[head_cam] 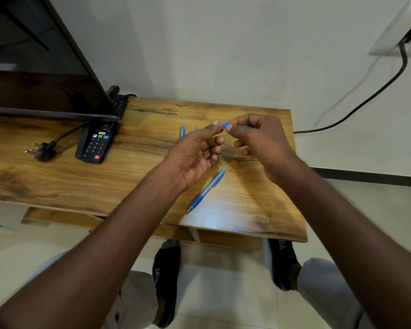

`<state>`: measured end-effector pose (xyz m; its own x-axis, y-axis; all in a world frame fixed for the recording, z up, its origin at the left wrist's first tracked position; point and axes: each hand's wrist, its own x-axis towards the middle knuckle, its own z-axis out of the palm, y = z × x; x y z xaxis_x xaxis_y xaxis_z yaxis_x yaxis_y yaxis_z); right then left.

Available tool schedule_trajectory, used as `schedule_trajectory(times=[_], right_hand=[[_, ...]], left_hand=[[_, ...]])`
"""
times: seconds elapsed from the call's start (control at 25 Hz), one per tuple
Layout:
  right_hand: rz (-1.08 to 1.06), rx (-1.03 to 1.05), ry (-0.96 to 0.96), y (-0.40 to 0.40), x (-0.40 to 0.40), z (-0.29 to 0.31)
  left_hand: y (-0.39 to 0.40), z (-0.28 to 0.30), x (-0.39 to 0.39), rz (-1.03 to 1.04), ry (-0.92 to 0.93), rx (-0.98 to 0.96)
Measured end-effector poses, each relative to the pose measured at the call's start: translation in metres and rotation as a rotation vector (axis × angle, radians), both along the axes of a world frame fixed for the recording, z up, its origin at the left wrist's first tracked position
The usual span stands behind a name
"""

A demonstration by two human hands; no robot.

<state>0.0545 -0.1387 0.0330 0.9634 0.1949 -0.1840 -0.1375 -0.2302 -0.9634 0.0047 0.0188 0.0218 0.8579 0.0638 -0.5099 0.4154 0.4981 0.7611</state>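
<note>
Blue plastic shows at the centre: a small blue plastic cap is pinched in the narrow grip of the right hand, between thumb and forefinger, held up above the wooden counter. The left hand meets it fingertip to fingertip. Its thumb and forefinger are closed on a thin dark strand that hangs across the palm, too fine to make out further. Below the hands, a blue click pen with a clear barrel lies slantwise on the counter. Beyond the left hand, two slim blue pen pieces lie side by side. Well apart to the left sit a black remote control and a black plug.
</note>
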Motion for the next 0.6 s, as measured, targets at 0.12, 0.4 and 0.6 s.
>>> schedule_trajectory(times=[0.12, 0.4, 0.6], right_hand=[[0.02, -0.043, -0.016, 0.0006, -0.0009, 0.0005], [0.041, -0.044, 0.002, 0.0019, -0.0014, 0.0013], [0.025, -0.017, 0.056, 0.0001, -0.0002, 0.0012]], left_hand=[[-0.0012, -0.0002, -0.0004, 0.0, -0.03, 0.023], [-0.0019, 0.0009, -0.0006, 0.015, -0.012, 0.015], [0.0022, 0.0029, -0.0003, 0.072, 0.037, -0.081]])
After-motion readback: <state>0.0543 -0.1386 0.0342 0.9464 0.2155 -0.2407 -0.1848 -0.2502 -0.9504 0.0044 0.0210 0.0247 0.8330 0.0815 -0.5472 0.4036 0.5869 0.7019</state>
